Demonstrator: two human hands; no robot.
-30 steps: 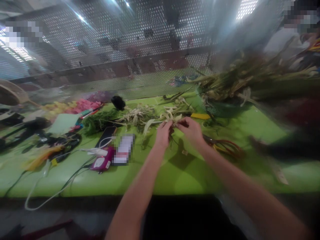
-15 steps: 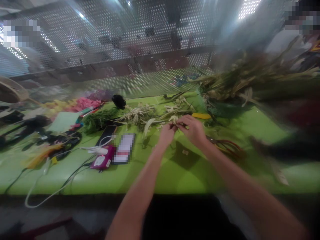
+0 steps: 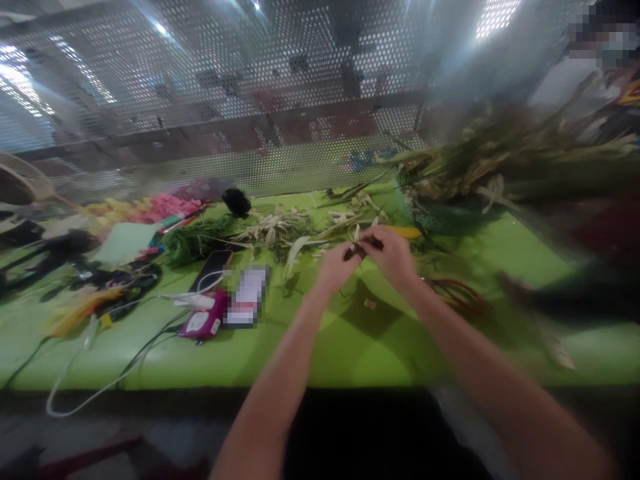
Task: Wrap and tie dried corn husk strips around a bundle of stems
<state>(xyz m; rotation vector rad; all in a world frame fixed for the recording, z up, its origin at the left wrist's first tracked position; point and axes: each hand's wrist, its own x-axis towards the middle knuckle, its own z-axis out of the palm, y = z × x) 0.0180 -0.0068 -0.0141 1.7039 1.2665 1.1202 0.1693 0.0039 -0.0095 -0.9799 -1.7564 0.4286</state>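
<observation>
My left hand (image 3: 337, 267) and my right hand (image 3: 393, 252) meet over the green table, fingertips pinched together. Between them is a small pale piece of dried husk (image 3: 357, 235), mostly hidden by the fingers, with a narrow tip sticking up. Just beyond the hands lie loose dried husk strips (image 3: 300, 247) and a heap of pale, shredded husk (image 3: 277, 227). A yellow object (image 3: 406, 231) lies behind my right hand, partly covered by it. Red-handled pliers or cutters (image 3: 460, 293) rest beside my right forearm, their working end hidden.
A green basket (image 3: 440, 219) piled with dried stalks stands at the back right. To the left are a phone (image 3: 247, 297), a purple power bank (image 3: 207, 317) with cables, green fibre (image 3: 200, 240) and pink tufts (image 3: 173, 210). A person (image 3: 565, 83) is at the far right.
Both hands have turned and drawn closer together, the left shifting slightly right. The pale husk piece, more exposed before, is now largely behind the fingers.
</observation>
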